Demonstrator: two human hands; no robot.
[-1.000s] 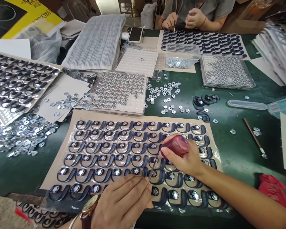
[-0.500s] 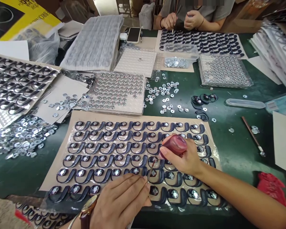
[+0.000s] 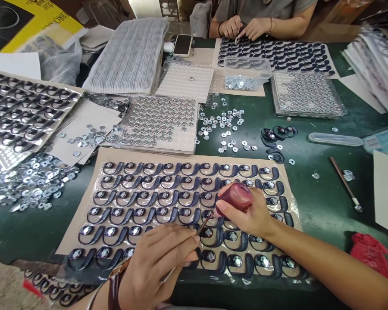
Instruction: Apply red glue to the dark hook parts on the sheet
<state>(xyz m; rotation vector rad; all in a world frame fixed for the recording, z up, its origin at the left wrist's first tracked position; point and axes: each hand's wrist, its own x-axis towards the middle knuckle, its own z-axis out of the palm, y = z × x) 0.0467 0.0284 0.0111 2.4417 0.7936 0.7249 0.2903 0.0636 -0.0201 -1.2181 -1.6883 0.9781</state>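
My left hand (image 3: pixel 158 267) pinches a thin brush (image 3: pixel 203 224), its tip reaching the mouth of a small dark red bottle (image 3: pixel 236 194). My right hand (image 3: pixel 250 213) is wrapped round that bottle, tilted to the left, above a cardboard sheet (image 3: pixel 97 191) covered with rows of dark hook-shaped parts (image 3: pixel 142 198) with shiny round centres under clear film. Both hands hover over the sheet's lower right part.
Loose metal washers lie in a heap (image 3: pixel 26 181) at left and scattered (image 3: pixel 224 129) in the middle. Blister trays of discs (image 3: pixel 161 122) stand behind the sheet. Another person's hands (image 3: pixel 245 28) work on a far sheet. A spare brush (image 3: pixel 344 183) and red cloth (image 3: pixel 370 254) lie right.
My left hand has swung the brush tip up from the sheet to the bottle's mouth. The bottle hand barely moved. The far person's hands dropped onto their sheet.
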